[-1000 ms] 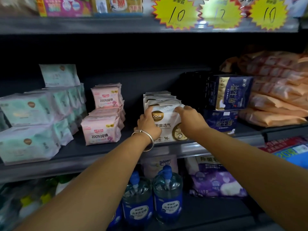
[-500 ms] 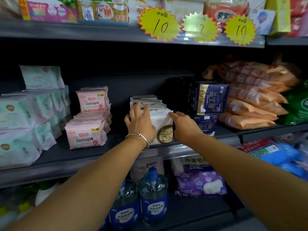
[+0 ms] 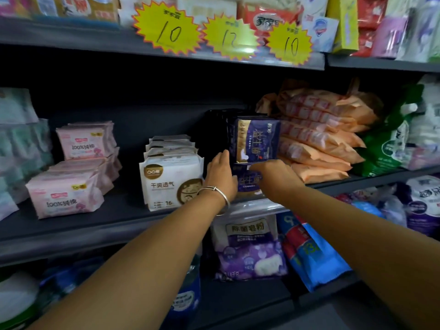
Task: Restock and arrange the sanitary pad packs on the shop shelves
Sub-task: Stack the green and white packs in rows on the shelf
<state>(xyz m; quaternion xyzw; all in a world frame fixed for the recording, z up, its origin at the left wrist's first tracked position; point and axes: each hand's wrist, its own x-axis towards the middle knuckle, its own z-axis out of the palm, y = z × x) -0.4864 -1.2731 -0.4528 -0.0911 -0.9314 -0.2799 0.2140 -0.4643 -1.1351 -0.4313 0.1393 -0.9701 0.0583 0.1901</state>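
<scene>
From the head camera, the dark blue packs (image 3: 256, 141) stood tall in a stack of two on the middle shelf (image 3: 114, 210), right in front of both hands. The left hand (image 3: 220, 173) lay flat against the stack's left side. The right hand (image 3: 273, 176) touched the bottom pack (image 3: 247, 181) with a finger pointing left. Both hands were equally near.

Dim shelf recess, glare on the price tags (image 3: 228, 39), blurred, bowed edges.
</scene>
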